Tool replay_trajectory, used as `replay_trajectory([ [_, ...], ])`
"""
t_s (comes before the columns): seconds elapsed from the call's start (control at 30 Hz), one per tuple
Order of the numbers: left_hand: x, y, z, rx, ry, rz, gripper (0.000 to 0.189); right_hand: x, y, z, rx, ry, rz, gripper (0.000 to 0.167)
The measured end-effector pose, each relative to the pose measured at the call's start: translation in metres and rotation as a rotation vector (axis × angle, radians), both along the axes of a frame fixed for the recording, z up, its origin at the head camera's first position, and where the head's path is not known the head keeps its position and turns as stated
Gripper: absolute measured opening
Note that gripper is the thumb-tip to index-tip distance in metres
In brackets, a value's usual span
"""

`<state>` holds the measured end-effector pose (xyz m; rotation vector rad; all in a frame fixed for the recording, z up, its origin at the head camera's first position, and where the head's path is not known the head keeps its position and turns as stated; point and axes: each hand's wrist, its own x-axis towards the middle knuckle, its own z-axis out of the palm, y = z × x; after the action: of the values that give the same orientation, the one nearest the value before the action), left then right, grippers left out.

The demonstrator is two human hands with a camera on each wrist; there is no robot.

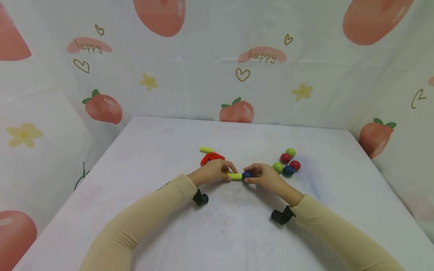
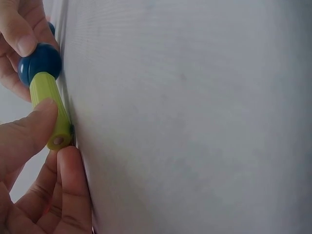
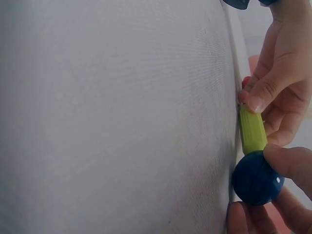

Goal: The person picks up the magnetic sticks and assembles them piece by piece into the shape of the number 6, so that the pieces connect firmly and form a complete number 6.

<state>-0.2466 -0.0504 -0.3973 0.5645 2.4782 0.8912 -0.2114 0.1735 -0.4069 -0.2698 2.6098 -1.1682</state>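
Note:
Over the middle of the table, the left hand [image 1: 215,170] pinches a short yellow-green ribbed rod [image 1: 235,176] between thumb and fingers. A dark blue ball [image 1: 246,174] is pinched by the right hand [image 1: 268,178]. In the left wrist view, the far end of the rod [image 2: 44,87] meets the ball [image 2: 40,66], while its near end shows a small round spot in the middle. From the right wrist, the rod [image 3: 252,129] and the ball [image 3: 258,178] are in line, close to the white surface, with the right thumb where they join.
Several red rods [image 1: 211,157] lie just beyond the left hand, with another yellow-green rod [image 1: 206,149] behind them. To the right of the right hand is a cluster of red, green and blue balls [image 1: 288,171]. A patterned curtain [image 1: 203,75] hangs behind the white table [image 1: 217,233].

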Motion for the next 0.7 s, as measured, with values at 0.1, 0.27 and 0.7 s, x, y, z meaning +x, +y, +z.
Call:
replay_trajectory([
  [0.1,0.0,0.0,0.0,-0.003,-0.002,0.001,0.026,0.0,0.0,0.0,-0.002,-0.001,0.002,0.038],
  [0.27,0.0,0.001,0.001,-0.017,-0.006,0.007,0.026,0.001,0.001,0.001,0.002,0.001,0.006,0.041],
  [0.7,0.001,0.001,0.002,-0.022,-0.019,0.029,0.026,0.008,0.024,0.012,-0.049,0.033,0.011,0.046],
])
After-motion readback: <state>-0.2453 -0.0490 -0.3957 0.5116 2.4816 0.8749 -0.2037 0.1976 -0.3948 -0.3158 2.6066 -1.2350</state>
